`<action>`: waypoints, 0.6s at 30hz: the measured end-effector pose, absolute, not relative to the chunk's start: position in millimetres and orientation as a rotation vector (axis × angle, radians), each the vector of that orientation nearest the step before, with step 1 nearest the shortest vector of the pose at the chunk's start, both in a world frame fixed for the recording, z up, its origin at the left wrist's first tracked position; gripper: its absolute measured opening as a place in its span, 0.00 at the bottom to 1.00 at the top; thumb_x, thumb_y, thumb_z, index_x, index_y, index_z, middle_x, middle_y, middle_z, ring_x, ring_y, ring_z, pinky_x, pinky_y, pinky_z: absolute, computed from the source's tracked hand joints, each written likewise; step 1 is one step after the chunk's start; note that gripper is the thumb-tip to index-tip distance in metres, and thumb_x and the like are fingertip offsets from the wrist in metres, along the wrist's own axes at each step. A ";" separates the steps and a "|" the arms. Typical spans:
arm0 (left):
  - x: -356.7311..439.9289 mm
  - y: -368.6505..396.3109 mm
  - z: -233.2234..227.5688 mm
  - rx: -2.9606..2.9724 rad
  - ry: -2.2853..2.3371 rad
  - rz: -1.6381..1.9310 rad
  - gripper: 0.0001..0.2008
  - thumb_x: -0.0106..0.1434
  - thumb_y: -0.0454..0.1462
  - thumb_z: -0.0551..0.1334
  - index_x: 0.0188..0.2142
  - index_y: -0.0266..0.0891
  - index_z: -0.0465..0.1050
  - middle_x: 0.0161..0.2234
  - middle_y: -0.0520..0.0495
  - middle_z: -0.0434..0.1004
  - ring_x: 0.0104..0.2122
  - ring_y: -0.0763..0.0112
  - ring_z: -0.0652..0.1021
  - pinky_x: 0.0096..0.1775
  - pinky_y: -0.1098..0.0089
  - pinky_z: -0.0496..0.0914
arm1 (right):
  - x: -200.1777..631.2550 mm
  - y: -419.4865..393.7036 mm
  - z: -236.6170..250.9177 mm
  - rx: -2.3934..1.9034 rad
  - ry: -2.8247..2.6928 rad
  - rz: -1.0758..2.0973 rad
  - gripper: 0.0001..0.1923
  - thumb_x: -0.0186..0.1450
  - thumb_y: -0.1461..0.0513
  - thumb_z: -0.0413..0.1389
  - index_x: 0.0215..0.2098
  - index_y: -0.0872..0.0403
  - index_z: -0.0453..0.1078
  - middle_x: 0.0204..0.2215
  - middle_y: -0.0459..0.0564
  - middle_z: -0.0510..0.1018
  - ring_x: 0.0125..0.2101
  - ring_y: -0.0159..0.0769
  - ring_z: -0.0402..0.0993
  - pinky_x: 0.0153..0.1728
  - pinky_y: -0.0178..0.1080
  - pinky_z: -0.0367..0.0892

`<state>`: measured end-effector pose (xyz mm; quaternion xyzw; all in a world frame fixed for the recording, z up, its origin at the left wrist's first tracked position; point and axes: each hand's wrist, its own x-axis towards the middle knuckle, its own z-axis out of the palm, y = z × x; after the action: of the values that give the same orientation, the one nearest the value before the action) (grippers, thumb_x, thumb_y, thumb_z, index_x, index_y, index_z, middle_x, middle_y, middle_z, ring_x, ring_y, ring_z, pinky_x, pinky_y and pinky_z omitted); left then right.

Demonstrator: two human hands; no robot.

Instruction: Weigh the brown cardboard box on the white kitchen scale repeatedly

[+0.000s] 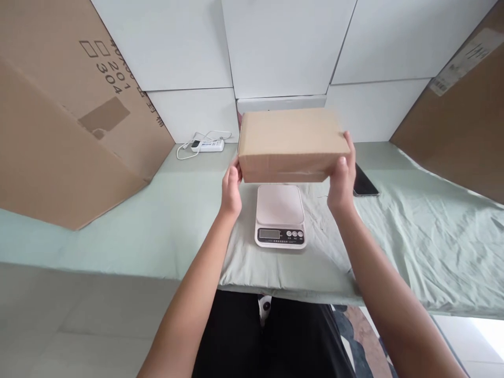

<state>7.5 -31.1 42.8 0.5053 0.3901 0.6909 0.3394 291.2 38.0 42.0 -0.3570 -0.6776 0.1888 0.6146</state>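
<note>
Going left to right: a big cardboard sheet (59, 131) leans at the counter's (177, 236) left edge, with a white power strip (208, 145) back by the wall. The left hand (231, 191) has its fingers pressed flat on the left end of a plain brown box (291, 143), the right hand (342, 181) clamps the right end, so the box is held up in the air just behind and above a small white kitchen scale (280, 215), not touching it. Right of that hand a dark phone (364, 182) lies on the green cloth (425, 236), and more cardboard (460, 121) leans at the right edge.
</note>
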 end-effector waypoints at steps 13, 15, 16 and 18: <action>0.4 39.8 -16.1 1.079 1.178 1.666 0.43 0.70 0.75 0.57 0.62 0.45 0.81 0.70 0.37 0.85 0.78 0.47 0.75 0.75 0.56 0.72 | 272.8 96.9 -17.6 -1.002 -1.545 0.699 0.55 0.70 0.24 0.46 0.85 0.39 0.55 0.87 0.47 0.60 0.88 0.54 0.47 0.89 0.64 0.45; 1.6 39.9 -17.7 1.076 1.175 1.658 0.43 0.70 0.75 0.57 0.62 0.45 0.81 0.70 0.37 0.85 0.78 0.47 0.75 0.75 0.56 0.73 | 272.4 98.2 -17.7 -1.011 -1.519 0.715 0.54 0.70 0.24 0.48 0.84 0.39 0.57 0.86 0.47 0.60 0.88 0.54 0.48 0.89 0.66 0.45; 2.3 39.7 -18.3 1.072 1.174 1.653 0.43 0.71 0.75 0.57 0.62 0.45 0.81 0.70 0.37 0.85 0.78 0.47 0.76 0.75 0.55 0.73 | 272.0 99.1 -18.6 -1.017 -1.506 0.717 0.53 0.70 0.25 0.49 0.84 0.39 0.57 0.86 0.48 0.60 0.88 0.55 0.49 0.88 0.67 0.46; 2.9 39.1 -18.8 1.066 1.168 1.644 0.42 0.72 0.73 0.57 0.63 0.44 0.81 0.71 0.36 0.84 0.78 0.47 0.76 0.75 0.54 0.73 | 271.8 102.4 -22.7 -1.028 -1.484 0.711 0.54 0.70 0.26 0.49 0.84 0.40 0.56 0.86 0.50 0.61 0.87 0.55 0.53 0.87 0.68 0.48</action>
<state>2.9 39.1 -18.8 0.4248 0.4655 0.6550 0.4170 271.8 102.4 -22.7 -0.4373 -0.6309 0.3022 0.5652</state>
